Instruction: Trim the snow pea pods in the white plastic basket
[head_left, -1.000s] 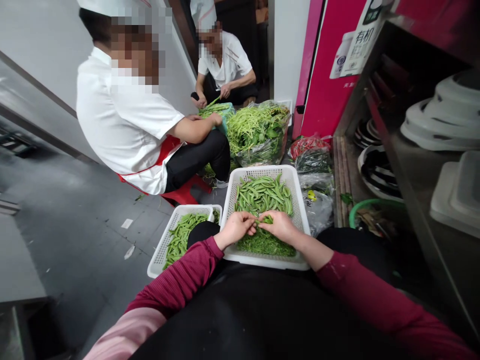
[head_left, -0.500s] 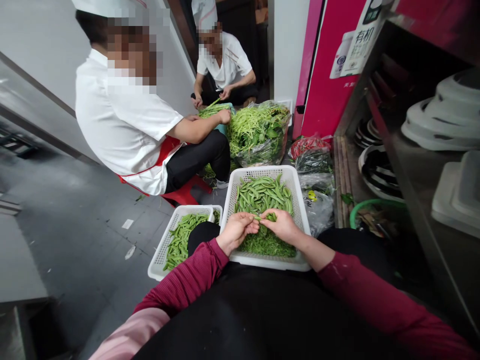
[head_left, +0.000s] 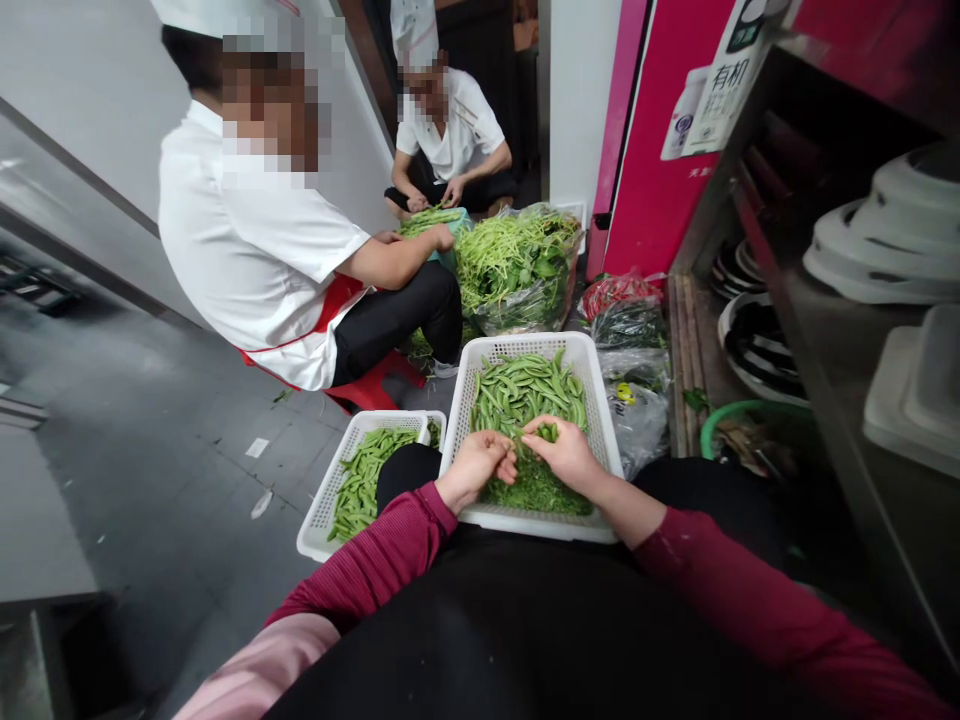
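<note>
A white perforated basket (head_left: pixel 609 440) rests on my lap. Whole green pea pods (head_left: pixel 517 388) fill its far part, and a heap of fine green trimmings (head_left: pixel 536 492) lies in the near part. Over the basket, my right hand (head_left: pixel 570 455) is closed around a few pea pods, their green showing between the fingers. Just left of it, my left hand (head_left: pixel 478 468) is closed in a pinch, its fingertips a little apart from the right hand. Whatever the left fingers hold is too small to make out.
A second white basket (head_left: pixel 310 535) with pods stands at left. Two co-workers in white, one person (head_left: pixel 255 230) on a red stool (head_left: pixel 386 380), sit beside a large bag of leafy stalks (head_left: pixel 517 255). Bagged vegetables (head_left: pixel 634 380), a green-rimmed tub (head_left: pixel 720 415) and a metal shelf (head_left: pixel 840 380) lie right.
My left hand has drawn slightly away to the left from the right hand, leaving a gap between the fingertips. The right hand stays nearly in place with the pea pods.
</note>
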